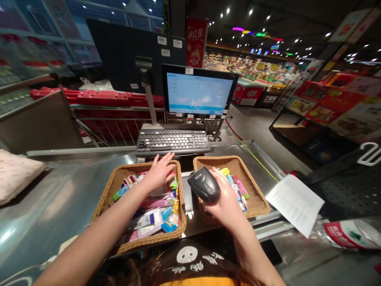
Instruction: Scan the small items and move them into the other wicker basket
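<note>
My left hand (159,171) reaches into the left wicker basket (110,186), fingers stretched over the small colourful packets (154,216) that fill it; it touches them at the basket's far right side. My right hand (226,198) grips a dark grey handheld barcode scanner (204,184), held above the near left corner of the right wicker basket (256,198). That basket holds a few packets (238,190) along its left side.
Behind the baskets sit a keyboard (172,142) and a lit monitor (198,92) on the steel counter (56,206). A sheet of paper (294,203) lies to the right, a plastic bottle (348,233) beyond it. Red shopping baskets (98,97) are stacked behind.
</note>
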Action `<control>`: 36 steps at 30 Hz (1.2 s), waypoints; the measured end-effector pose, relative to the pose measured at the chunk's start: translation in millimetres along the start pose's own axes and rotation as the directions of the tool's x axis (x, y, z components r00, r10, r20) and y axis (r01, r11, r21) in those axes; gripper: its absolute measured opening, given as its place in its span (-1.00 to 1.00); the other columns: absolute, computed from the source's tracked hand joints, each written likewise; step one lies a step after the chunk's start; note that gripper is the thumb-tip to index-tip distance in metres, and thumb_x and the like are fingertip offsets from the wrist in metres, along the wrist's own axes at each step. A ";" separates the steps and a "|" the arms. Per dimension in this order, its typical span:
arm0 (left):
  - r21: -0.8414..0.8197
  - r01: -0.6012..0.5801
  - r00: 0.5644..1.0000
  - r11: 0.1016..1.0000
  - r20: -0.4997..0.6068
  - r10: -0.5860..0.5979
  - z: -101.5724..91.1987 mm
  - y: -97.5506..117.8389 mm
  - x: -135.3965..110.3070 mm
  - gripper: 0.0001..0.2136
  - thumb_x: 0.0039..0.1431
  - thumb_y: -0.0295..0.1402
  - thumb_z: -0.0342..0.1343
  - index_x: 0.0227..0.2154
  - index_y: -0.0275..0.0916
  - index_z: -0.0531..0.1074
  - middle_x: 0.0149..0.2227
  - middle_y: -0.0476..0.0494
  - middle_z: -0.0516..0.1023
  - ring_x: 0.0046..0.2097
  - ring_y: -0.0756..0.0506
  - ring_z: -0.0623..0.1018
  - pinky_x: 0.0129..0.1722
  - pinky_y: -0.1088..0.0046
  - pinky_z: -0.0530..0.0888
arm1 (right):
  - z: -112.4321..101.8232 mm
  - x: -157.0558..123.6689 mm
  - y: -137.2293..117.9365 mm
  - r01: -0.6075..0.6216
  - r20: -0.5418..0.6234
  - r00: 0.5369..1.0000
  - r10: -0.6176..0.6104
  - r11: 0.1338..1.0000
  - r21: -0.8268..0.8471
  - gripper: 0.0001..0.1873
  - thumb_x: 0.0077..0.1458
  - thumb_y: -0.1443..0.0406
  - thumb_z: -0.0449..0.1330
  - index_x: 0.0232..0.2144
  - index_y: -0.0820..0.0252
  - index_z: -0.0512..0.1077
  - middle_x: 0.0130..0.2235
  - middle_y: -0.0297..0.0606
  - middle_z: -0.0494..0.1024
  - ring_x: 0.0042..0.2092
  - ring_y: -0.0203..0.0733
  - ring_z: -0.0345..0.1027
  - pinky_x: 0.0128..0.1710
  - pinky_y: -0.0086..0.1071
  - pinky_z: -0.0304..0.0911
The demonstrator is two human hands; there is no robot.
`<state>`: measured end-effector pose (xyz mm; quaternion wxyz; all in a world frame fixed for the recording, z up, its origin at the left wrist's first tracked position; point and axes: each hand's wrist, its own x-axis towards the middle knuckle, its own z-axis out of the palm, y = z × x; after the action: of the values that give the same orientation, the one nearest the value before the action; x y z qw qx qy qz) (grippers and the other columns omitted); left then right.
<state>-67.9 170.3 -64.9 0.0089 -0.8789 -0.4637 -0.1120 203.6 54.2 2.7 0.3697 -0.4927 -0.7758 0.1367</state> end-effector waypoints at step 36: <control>-0.230 -0.428 0.856 0.874 0.208 0.474 164.9 223.7 202.0 -0.64 0.24 -0.37 0.05 0.09 -0.20 0.45 0.30 -0.42 0.26 0.30 -0.42 0.25 0.26 -0.31 0.05 | -107.2 -43.8 140.1 -0.396 -0.463 0.818 0.340 0.918 -0.027 -0.38 -0.07 0.25 0.31 0.09 0.19 0.35 0.10 0.00 0.47 0.24 0.21 0.26 0.27 0.20 0.09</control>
<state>256.0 226.7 -164.5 -0.1029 -0.9673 -0.2295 -0.0317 383.1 66.8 -23.3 0.4745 -0.6730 -0.5659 0.0404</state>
